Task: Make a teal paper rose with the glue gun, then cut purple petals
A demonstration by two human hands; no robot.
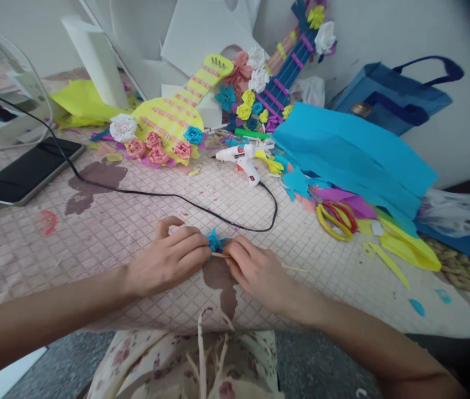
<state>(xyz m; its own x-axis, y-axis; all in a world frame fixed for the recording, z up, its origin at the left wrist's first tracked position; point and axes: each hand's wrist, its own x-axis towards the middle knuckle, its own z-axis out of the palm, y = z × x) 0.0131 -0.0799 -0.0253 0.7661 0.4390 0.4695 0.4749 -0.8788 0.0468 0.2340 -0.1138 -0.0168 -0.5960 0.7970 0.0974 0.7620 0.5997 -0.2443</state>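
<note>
My left hand (pixel 168 261) pinches a small blue paper flower (pixel 215 242) on the quilted pink table cover (pixel 127 221). My right hand (pixel 255 271) is closed on a thin wooden stick (pixel 288 268) whose tip runs into the flower. The two hands meet near the table's front edge, fingertips almost touching. A dark brown stain lies under them.
A white glue gun (pixel 241 158) with a black cord (pixel 155 194) lies behind the hands. Yellow paper guitar (pixel 176 113) with flowers at the back, blue crepe paper (pixel 351 152) and scissors (pixel 336 219) to the right, a phone (pixel 27 172) at left, a blue bag (pixel 392 97) far right.
</note>
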